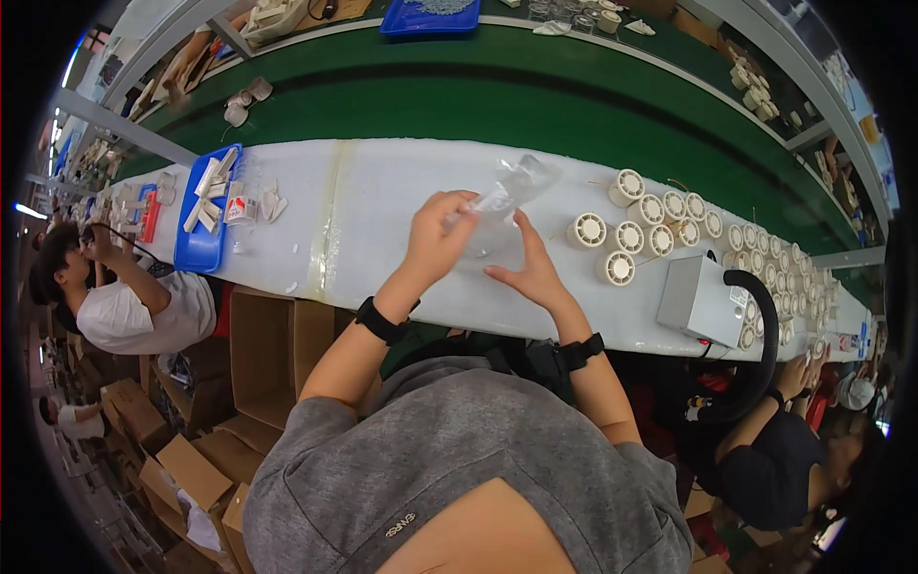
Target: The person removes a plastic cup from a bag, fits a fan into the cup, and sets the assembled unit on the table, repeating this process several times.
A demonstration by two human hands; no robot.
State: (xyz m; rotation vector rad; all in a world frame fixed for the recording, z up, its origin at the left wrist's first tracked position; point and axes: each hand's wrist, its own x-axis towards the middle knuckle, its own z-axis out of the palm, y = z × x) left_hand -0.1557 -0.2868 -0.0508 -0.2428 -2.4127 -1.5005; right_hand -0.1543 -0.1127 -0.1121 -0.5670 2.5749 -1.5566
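Observation:
My left hand (442, 231) is closed on a crinkled clear plastic bag (524, 180) above the white-covered bench. The bag's loose end points away to the right, with a whitish patch near the fingers. My right hand (532, 274) is beside it, thumb and forefinger spread wide around the near side of the transparent plastic. Whether that hand touches the plastic is hard to make out. To the right stand several round cream-coloured parts with slotted tops (621, 269), some with thin wires sticking out.
A grey metal box (703, 298) with a thick black hose (765, 330) stands at the right. On the left, a blue tray (198, 251) holds white pieces, next to a white-and-red bottle (241, 209). A green belt (382, 100) runs behind. Cardboard boxes (263, 359) and co-workers flank me.

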